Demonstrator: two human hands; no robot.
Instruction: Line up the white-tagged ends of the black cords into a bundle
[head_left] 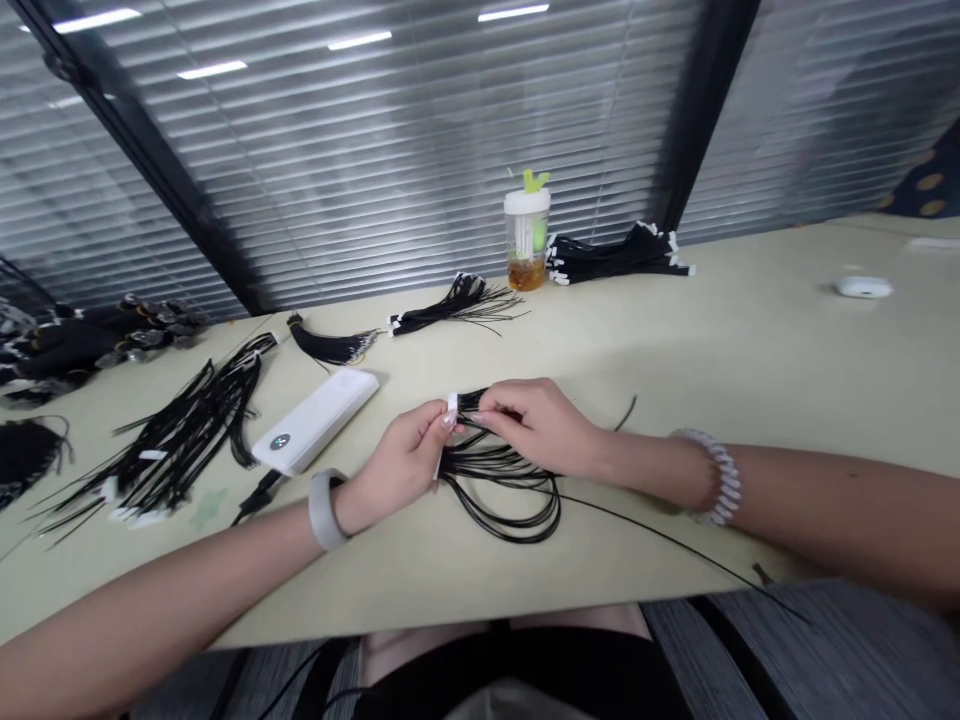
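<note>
A bundle of thin black cords [517, 515] lies looped on the table in front of me, with a white strip [452, 402] along its left end. My left hand [405, 455] is closed on that white-stripped end, thumb pressed on top. Just to the right, my right hand [544, 420] pinches the black cords close to the strip; its fingertips are bent round them and partly hidden. One long strand [675, 545] trails from the bundle to the lower right, past the table's front edge. A short cord end pokes out beyond my right wrist.
A white power bank [315, 425] with a plugged cable lies left of my hands. More black cord bundles [187, 430] spread at the left, with others [450, 305] toward the back. A lidded drink cup [527, 240] stands near the blinds. A small white case [864, 287] rests far right.
</note>
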